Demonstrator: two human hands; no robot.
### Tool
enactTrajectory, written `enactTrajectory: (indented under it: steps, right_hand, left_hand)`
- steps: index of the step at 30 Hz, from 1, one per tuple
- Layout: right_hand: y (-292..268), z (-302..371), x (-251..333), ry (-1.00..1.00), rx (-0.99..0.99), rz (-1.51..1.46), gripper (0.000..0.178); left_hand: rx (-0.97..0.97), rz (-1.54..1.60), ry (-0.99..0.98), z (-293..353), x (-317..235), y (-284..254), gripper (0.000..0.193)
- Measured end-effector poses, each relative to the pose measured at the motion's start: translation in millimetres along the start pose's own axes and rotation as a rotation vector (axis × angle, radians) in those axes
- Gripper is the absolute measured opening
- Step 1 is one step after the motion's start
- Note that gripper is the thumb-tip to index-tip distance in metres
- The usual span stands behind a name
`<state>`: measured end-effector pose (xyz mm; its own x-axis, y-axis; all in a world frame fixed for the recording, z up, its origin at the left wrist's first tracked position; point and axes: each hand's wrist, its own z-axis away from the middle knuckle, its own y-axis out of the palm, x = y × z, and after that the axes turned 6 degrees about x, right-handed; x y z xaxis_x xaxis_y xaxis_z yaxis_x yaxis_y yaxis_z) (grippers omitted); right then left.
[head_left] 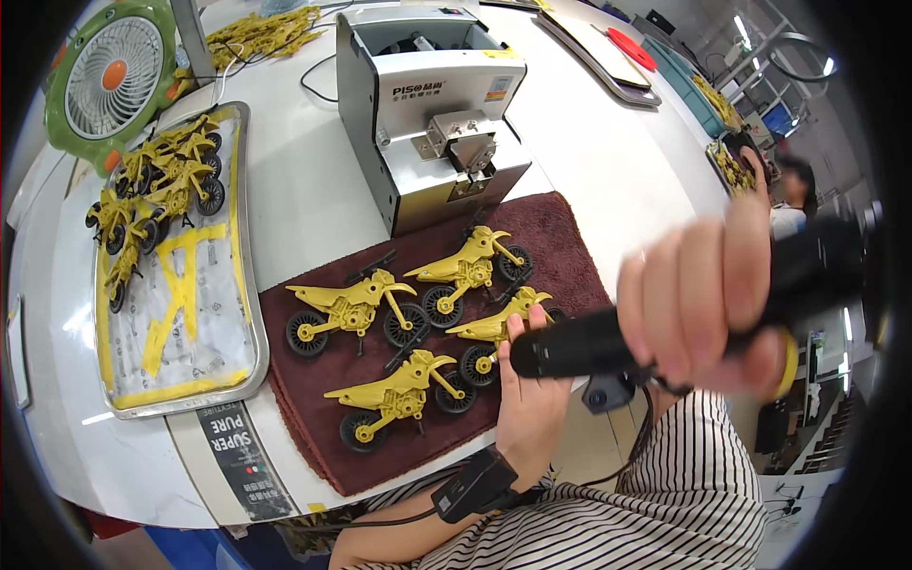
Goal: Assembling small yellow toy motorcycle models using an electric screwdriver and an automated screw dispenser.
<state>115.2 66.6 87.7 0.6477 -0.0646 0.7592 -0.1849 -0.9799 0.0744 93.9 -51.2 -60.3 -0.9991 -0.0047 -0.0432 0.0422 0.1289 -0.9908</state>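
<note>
My right hand (698, 294), smeared by motion, grips a black power screwdriver (579, 344) held across the front right of the cloth. Behind the tool's tip, my left hand (530, 413) holds a yellow toy motorcycle (499, 326) with black wheels by its side, and the tool hides part of both. Three more such motorcycles lie on their sides: one at the back (465, 269), one at the left (351, 306) and one in front (394, 394). A brown towel (313, 404) lies beneath them all.
Behind the towel stands a silver screw feeder (418, 104). On the left, a metal tray (256, 351) carries several yellow motorcycles, near a green fan (114, 81). At the far right are a teal crate (679, 81) and another person (793, 195).
</note>
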Motion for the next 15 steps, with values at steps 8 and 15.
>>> enactTrajectory:
  steps: [8, 15]
  right_hand:
    - [25.6, 19.9, 7.7, 0.087, -0.150, 0.152, 0.027]
    - [24.4, 21.7, -4.3, 0.142, -0.092, 0.180, 0.029]
  left_hand:
    - [-0.281, 0.248, -0.039, -9.9, -5.9, 5.6, 0.037]
    - [-0.414, 0.373, -0.112, -14.5, -7.4, 10.1, 0.036]
